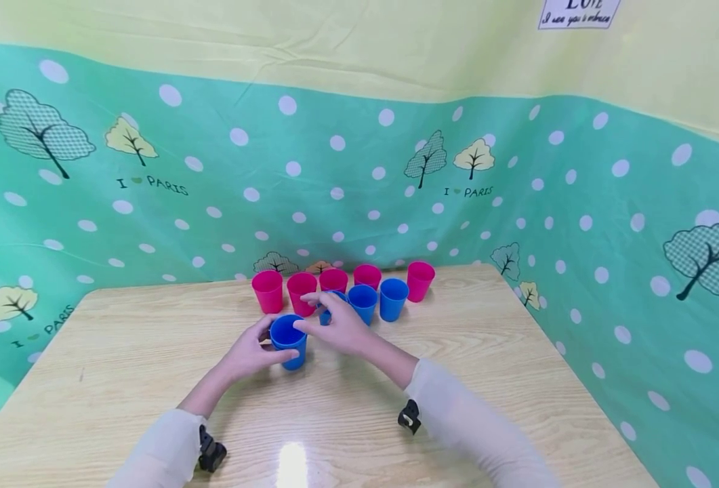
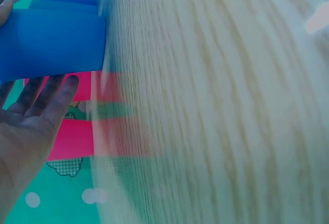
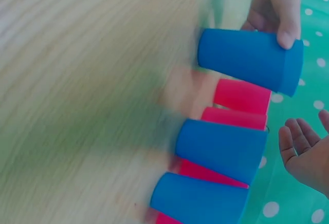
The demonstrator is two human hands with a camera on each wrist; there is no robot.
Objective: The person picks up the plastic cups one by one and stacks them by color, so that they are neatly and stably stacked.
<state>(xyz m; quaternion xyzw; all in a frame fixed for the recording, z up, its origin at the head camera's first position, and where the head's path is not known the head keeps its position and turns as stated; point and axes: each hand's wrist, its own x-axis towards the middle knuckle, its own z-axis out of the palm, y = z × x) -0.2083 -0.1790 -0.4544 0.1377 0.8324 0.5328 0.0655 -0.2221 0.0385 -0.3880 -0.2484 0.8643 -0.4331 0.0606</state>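
Observation:
My left hand (image 1: 255,352) holds a blue cup (image 1: 295,359) upright close over the table, thumb on its near side and fingers along its left side. In the right wrist view, a line below the rim of this blue cup (image 3: 241,57) sets off a band, like a second cup nested in it. My right hand (image 1: 341,329) is just right of the rim, its fingers loosely bent and holding nothing. It partly hides one blue cup (image 1: 324,316) behind it. Two more blue cups, a middle one (image 1: 362,305) and a right one (image 1: 393,301), stand mouth up.
Behind the blue cups, several pink cups stand in a row near the table's back edge, from a left one (image 1: 268,295) to a right one (image 1: 420,283). A green dotted cloth (image 1: 335,169) hangs behind the wooden table (image 1: 487,379) and along its right side.

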